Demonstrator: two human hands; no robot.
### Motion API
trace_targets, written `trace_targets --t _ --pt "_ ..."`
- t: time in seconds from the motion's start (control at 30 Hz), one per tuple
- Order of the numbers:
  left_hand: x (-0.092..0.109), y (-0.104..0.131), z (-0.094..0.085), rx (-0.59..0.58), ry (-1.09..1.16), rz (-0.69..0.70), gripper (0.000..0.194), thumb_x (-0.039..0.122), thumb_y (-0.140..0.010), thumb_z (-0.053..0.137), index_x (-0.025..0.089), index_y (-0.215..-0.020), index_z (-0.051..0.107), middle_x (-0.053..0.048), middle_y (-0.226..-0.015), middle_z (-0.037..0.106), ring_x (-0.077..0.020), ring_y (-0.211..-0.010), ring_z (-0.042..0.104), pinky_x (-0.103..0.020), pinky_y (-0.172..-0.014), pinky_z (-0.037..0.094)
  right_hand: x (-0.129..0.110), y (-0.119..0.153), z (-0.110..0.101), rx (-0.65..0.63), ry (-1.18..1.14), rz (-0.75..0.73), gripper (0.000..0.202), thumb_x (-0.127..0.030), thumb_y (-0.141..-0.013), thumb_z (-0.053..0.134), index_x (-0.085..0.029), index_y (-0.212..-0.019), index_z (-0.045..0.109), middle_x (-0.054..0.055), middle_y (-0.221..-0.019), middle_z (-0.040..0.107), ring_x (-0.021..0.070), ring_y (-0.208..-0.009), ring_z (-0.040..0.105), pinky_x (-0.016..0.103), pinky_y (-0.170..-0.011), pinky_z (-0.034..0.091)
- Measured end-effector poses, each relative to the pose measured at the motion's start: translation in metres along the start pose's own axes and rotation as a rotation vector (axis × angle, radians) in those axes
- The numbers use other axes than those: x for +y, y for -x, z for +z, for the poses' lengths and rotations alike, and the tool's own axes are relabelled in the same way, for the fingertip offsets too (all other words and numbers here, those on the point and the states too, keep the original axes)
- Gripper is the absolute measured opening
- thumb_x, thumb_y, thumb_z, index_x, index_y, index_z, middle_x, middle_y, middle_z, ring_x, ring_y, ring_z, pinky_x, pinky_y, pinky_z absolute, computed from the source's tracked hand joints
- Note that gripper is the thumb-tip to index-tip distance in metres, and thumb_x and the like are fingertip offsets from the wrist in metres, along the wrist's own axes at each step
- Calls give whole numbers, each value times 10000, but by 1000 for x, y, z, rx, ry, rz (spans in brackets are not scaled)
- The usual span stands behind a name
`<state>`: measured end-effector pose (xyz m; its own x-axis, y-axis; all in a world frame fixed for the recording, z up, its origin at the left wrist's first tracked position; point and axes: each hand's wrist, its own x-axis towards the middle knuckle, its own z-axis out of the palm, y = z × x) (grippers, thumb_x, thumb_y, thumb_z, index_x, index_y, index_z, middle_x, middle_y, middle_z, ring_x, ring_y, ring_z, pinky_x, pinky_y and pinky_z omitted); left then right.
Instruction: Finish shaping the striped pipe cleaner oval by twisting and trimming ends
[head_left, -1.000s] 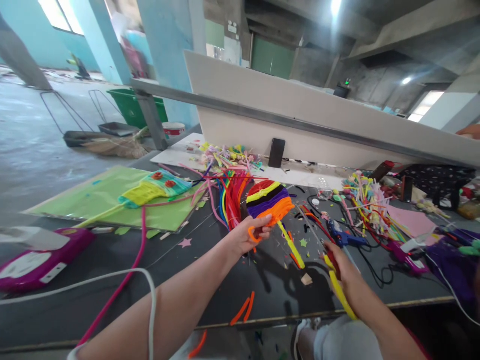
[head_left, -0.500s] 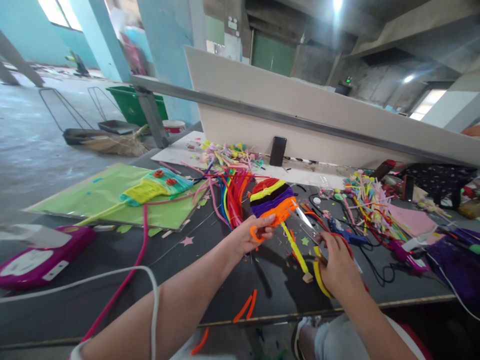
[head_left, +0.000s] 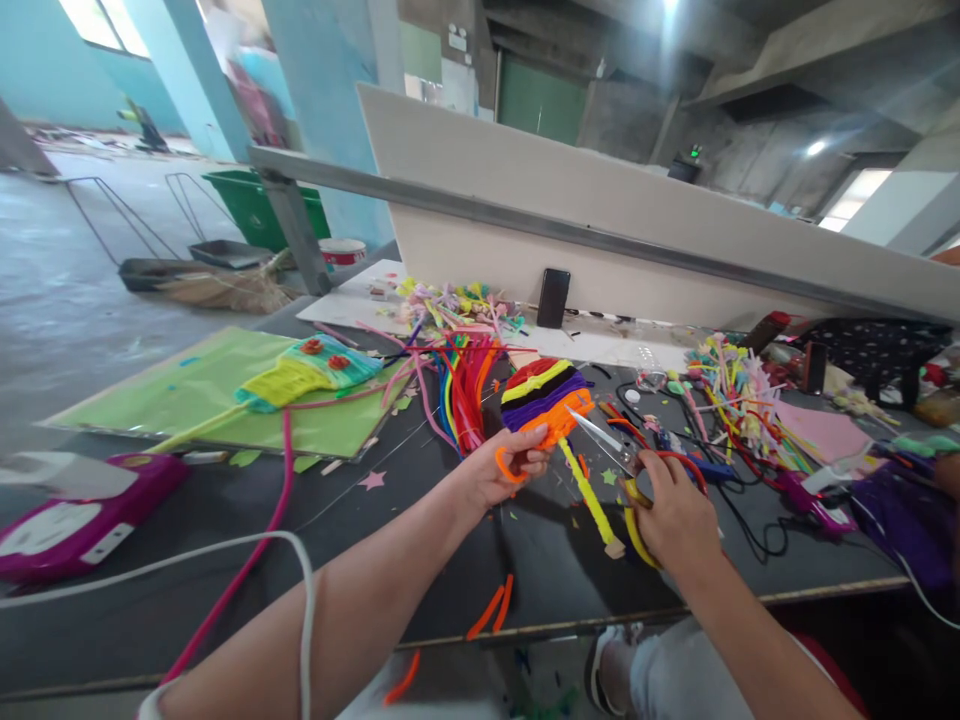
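A striped pipe-cleaner paddle [head_left: 541,397], banded red, yellow, black, purple and orange, is pinched at its orange edge by my left hand [head_left: 511,467]. A loose orange pipe-cleaner end [head_left: 508,468] curls beside those fingers. The paddle's yellow wrapped stick [head_left: 591,497] slants down toward me, its bare tip showing. My right hand [head_left: 673,512] is closed round the yellow handles of a pair of scissors [head_left: 604,440]. The blades look nearly together, with their tips at the right end of the orange band.
Left lies a green sheet [head_left: 217,385] with a yellow-and-teal pipe-cleaner piece [head_left: 311,372]. Bundled pipe cleaners [head_left: 469,390] are behind my left hand. A phone [head_left: 553,298] leans at the back. A blue glue gun [head_left: 694,462] and cords lie right; orange scraps [head_left: 491,608] are near the front edge.
The scissor blades have come closer together and their tips have shifted slightly left and down. My left hand keeps its hold on the paddle. The view has moved slightly.
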<state>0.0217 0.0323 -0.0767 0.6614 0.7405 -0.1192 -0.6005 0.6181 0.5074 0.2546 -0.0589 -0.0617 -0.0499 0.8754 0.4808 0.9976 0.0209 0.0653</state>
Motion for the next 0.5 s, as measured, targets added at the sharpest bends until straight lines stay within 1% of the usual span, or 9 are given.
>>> trace_targets --t 0.27,0.4,0.5 --pt "0 3 6 -29 20 -5 93 133 -805 588 42 -791 577 -45 -687 500 3 -487 388 -75 -392 306 6 2 6 2 27 -20 349 -313 -819 546 -236 -1151 474 50 -992 608 208 -762 601 287 -599 370" --pt "-1 3 7 -29 15 -1 86 127 -806 585 42 -798 575 -34 -666 488 1 -486 387 -74 -389 303 8 1 8 1 7 -37 267 -342 -842 525 -227 -1082 508 45 -967 627 202 -784 607 276 -611 365" --pt "-2 2 6 -17 -10 22 80 115 -800 589 39 -824 582 -29 -657 487 1 -483 383 -73 -389 303 10 0 12 -24 -26 -54 220 -341 -848 517 -218 -1031 524 47 -951 637 195 -801 610 269 -634 368"
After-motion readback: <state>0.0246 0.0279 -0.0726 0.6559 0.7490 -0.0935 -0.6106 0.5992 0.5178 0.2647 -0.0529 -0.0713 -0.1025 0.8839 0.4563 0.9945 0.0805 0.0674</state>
